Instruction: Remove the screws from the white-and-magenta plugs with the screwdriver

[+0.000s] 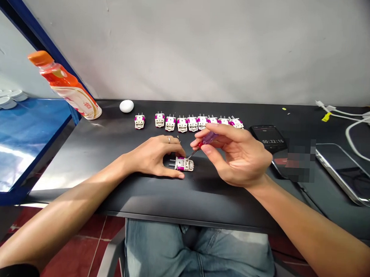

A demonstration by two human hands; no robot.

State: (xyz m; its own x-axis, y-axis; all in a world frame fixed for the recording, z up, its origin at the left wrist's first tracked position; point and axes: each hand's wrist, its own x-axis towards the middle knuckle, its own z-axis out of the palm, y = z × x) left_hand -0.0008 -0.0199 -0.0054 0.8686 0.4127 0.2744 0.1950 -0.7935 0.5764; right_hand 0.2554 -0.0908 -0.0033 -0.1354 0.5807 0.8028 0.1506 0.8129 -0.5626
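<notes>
A small white and purple plug adapter with metal prongs (pixel 184 164) lies on the black table, its prongs pointing left. My left hand (pixel 155 155) is closed around it, thumb on the near side and fingers on the far side. In my right hand (pixel 238 153), pinched between thumb and fingers, is a screwdriver with a purple and red handle (pixel 208 138). The screwdriver's thin shaft slants down to the left, and its tip meets the adapter's upper face. Behind my hands, several similar adapters (pixel 182 124) stand in a row, prongs up; my right hand partly covers that row.
An orange drink bottle (pixel 72 88) and a white egg-shaped object (pixel 126 106) are at the back left. To the right lie a phone showing a timer (pixel 267 136), a silver-edged device (pixel 349 172) and white cables (pixel 350 117). The table's front edge (pixel 184 222) runs above my lap.
</notes>
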